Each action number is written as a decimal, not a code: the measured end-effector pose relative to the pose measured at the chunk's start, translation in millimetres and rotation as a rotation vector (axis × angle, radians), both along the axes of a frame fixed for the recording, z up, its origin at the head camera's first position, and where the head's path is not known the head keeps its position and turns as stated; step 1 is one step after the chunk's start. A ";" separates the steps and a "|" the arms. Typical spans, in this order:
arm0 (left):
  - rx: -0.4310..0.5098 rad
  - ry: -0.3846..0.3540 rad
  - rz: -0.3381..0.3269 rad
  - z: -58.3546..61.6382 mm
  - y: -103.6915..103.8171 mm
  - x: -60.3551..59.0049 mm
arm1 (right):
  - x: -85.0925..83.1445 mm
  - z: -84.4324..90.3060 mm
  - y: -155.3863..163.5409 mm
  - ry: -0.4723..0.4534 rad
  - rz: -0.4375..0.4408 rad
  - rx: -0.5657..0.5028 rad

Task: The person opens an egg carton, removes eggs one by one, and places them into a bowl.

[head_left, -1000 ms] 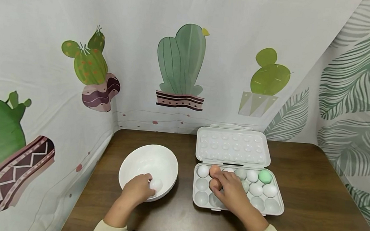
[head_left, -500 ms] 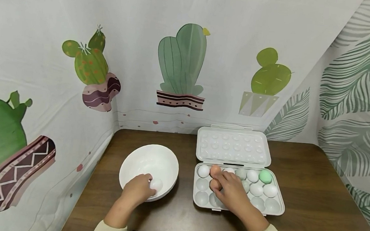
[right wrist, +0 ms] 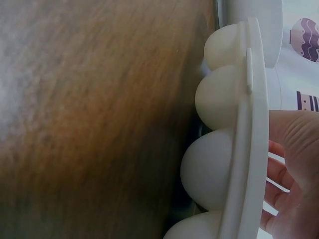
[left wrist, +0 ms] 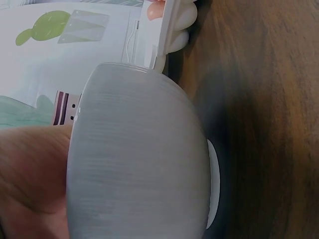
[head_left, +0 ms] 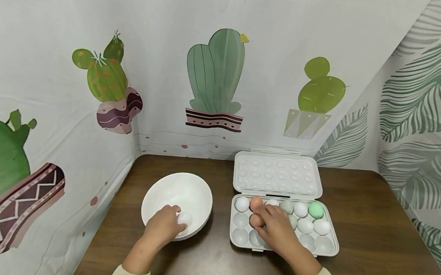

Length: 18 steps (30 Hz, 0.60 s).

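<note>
Left of the egg tray [head_left: 328, 248], my left hand [head_left: 163, 227] curls round a white egg [head_left: 185, 219] inside the bowl [head_left: 162, 189]; my right hand [head_left: 277, 228] pinches a brown egg [head_left: 256, 220] over the tray

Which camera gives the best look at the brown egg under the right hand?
The head view. It shows the brown egg in the egg tray, with the right hand on it. The right wrist view shows only the tray's underside and fingers; the left wrist view shows mostly the bowl, not this egg.

Left hand [head_left: 164, 227] grips a white egg [head_left: 184, 219] inside the round white bowl [head_left: 162, 190]; at three o'clock, right hand [head_left: 275, 228] pinches a brown egg [head_left: 256, 220] in the grey plastic egg tray [head_left: 330, 245].
</note>
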<state>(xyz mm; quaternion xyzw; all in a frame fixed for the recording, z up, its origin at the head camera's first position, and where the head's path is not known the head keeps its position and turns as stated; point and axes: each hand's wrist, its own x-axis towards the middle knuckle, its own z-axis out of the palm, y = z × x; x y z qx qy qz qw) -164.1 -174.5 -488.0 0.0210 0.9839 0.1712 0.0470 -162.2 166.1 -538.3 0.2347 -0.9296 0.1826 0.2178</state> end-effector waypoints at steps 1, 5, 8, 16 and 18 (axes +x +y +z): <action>0.007 0.010 0.002 -0.2 0.0 0.3 | 0.1 -0.1 0.2 0.001 -0.001 -0.001; 0.025 0.040 0.007 -1.1 0.6 1.0 | -0.3 0.0 0.5 0.002 -0.005 -0.002; 0.035 0.063 0.008 -1.6 1.5 1.0 | -1.0 -0.5 1.0 0.013 -0.004 -0.005; 0.088 0.143 0.014 6.9 5.3 3.5 | -2.1 -3.1 2.8 0.029 -0.001 -0.025; 0.096 0.167 0.009 9.6 7.1 4.5 | -1.7 -2.6 2.8 0.025 0.002 -0.032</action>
